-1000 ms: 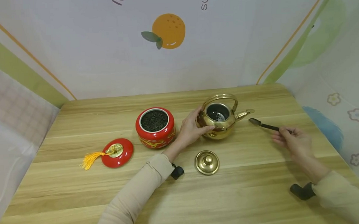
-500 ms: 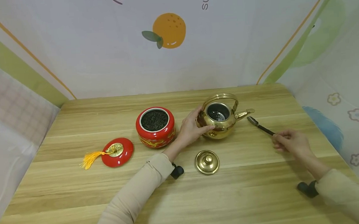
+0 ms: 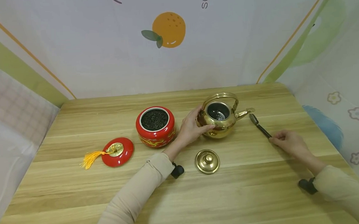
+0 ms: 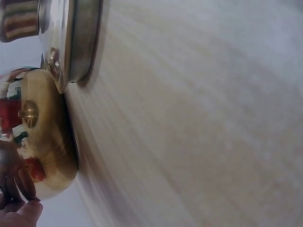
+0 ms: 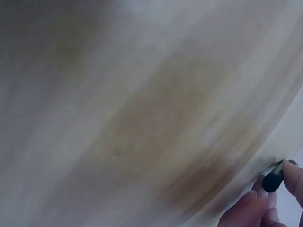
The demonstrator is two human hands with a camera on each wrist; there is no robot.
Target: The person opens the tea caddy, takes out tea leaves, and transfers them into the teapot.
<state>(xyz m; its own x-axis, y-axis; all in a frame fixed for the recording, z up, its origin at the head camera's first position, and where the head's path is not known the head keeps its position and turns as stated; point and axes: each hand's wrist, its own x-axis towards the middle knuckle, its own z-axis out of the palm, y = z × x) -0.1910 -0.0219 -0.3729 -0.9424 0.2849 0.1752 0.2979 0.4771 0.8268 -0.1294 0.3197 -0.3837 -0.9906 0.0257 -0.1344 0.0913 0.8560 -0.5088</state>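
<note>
Gold-coloured teapot (image 3: 223,126) sits at the red jar's (image 3: 156,136) three o'clock, gripped by the left hand (image 3: 190,129); the right hand (image 3: 290,143) pinches a scoop (image 3: 262,128). Likely lifting or laying it down, calling next for a steady pinch.

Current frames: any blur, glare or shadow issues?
Head: mostly sharp, highlights on the gold teapot, soft shadow beside the left sleeve. Left wrist: slightly soft, mirror-like reflections on the gold teapot. Right wrist: tabletop heavily blurred, upper-left corner dark.

Soft, even light — glints on the kettle (image 3: 226,128) — right wrist view blurred.
</note>
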